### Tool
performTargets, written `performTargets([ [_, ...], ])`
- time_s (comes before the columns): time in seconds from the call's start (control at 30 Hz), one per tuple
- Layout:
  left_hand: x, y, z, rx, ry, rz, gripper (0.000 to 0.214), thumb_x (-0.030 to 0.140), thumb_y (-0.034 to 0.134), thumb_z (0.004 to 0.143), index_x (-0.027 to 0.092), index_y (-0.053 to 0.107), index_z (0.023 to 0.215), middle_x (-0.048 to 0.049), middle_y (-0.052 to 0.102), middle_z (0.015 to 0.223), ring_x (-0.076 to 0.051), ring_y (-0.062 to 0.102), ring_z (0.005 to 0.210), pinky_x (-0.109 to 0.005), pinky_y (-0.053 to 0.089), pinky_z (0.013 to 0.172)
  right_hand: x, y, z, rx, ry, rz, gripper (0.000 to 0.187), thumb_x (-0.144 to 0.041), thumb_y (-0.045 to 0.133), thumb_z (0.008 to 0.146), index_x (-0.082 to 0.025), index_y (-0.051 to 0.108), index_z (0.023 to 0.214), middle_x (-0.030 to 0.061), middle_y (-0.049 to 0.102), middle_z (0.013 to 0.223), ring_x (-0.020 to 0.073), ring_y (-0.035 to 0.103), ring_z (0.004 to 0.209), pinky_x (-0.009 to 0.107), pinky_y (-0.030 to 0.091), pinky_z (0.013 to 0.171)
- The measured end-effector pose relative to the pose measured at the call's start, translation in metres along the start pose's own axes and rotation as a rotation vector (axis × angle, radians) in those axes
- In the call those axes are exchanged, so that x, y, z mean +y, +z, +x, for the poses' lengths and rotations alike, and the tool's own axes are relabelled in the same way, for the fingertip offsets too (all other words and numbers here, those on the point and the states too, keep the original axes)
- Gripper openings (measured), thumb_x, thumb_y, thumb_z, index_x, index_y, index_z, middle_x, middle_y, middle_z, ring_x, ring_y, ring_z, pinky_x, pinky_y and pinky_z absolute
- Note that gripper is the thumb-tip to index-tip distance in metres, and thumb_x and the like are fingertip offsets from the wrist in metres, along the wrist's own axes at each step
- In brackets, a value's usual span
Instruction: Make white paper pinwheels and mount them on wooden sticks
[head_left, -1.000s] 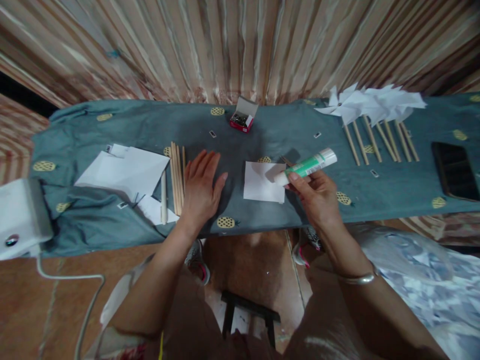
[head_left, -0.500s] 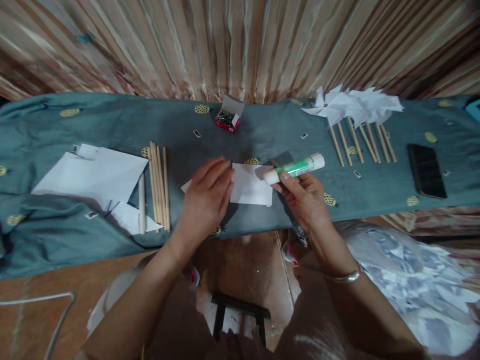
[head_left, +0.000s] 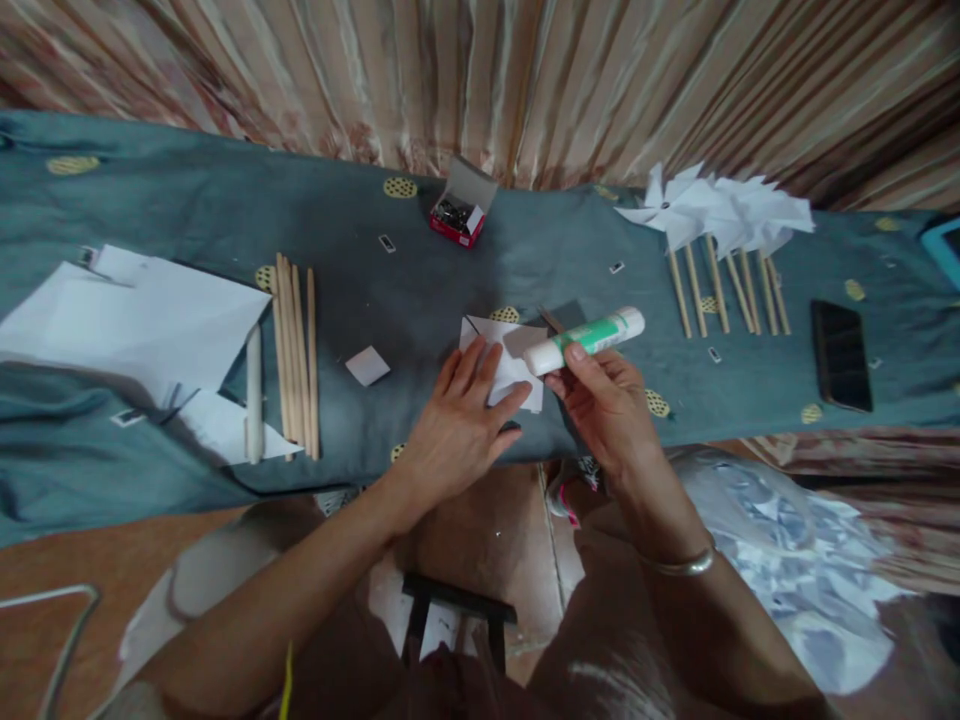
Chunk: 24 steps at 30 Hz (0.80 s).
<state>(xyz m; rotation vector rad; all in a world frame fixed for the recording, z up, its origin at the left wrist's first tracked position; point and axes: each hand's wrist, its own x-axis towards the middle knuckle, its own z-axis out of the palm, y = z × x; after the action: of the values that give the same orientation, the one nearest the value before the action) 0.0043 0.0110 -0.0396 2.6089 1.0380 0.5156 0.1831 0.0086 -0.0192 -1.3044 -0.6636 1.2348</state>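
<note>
Centre of the frame, and here is the small white sheet (head_left: 512, 362), flat on the teal cloth (head_left: 555, 235), with a dark line like a slit at its upper left corner. The left hand (head_left: 454, 430) lies over its left part, palm down, fingers spread, gripping nothing. Just right of centre, the right hand (head_left: 607, 400) has the glue stick (head_left: 589, 338) pinched, thumb on top near the lower end, the white tip over the sheet's right side. Whether that tip is capped, one cannot tell.

How should these handle? The sheet looks feather-light, limp, quick to slide or crease, and any slit would make tearing easier: broad, gentle fingertip pressure near an edge suits it, never a hard pinch. The tube looks light, stiff and smooth, perhaps a little slippery; mid-barrel is the sure hold. And left of centre, a small paper square (head_left: 367, 366), light enough to skid at a touch!
</note>
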Motion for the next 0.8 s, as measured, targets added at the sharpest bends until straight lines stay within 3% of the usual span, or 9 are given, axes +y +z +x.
performTargets([
  [0.13,0.0,0.002,0.0,-0.006,-0.011,-0.009,0.049,0.035,0.069,0.086,0.02,0.059,0.132,-0.0211,0.043,0.151,-0.04,0.03,0.146,-0.062,0.033,0.113,0.0,0.002,0.0,0.01,-0.287,-0.326,0.024,-0.036,0.081,0.07,-0.023,0.064,0.08,-0.0029,0.07,0.075,0.0125,0.065,0.069,0.028,0.056,0.069],
  [0.2,0.0,0.003,-0.001,-0.005,-0.016,-0.013,0.05,0.036,0.068,0.086,0.021,0.058,0.133,-0.0205,0.042,0.151,-0.041,0.028,0.146,-0.062,0.032,0.114,0.002,0.002,-0.002,-0.002,-0.354,-0.506,0.023,-0.037,0.077,0.074,-0.023,0.062,0.084,-0.0012,0.07,0.078,0.0152,0.067,0.074,0.032,0.055,0.072],
  [0.4,0.0,0.002,0.0,0.0,-0.032,-0.02,0.051,0.04,0.068,0.086,0.021,0.058,0.132,-0.0206,0.04,0.152,-0.042,0.024,0.148,-0.064,0.031,0.113,0.006,0.001,-0.003,0.003,-0.418,-0.859,0.032,-0.048,0.072,0.079,-0.021,0.062,0.094,0.0017,0.069,0.08,0.0207,0.067,0.079,0.038,0.054,0.075],
  [0.8,0.001,0.001,0.001,-0.003,-0.046,-0.03,0.05,0.04,0.07,0.085,0.02,0.06,0.129,-0.0211,0.042,0.151,-0.042,0.03,0.146,-0.062,0.033,0.113,0.005,0.011,-0.003,0.045,-0.491,-1.026,0.035,-0.052,0.066,0.084,-0.02,0.062,0.097,0.0037,0.07,0.079,0.0207,0.066,0.071,0.035,0.05,0.066],
])
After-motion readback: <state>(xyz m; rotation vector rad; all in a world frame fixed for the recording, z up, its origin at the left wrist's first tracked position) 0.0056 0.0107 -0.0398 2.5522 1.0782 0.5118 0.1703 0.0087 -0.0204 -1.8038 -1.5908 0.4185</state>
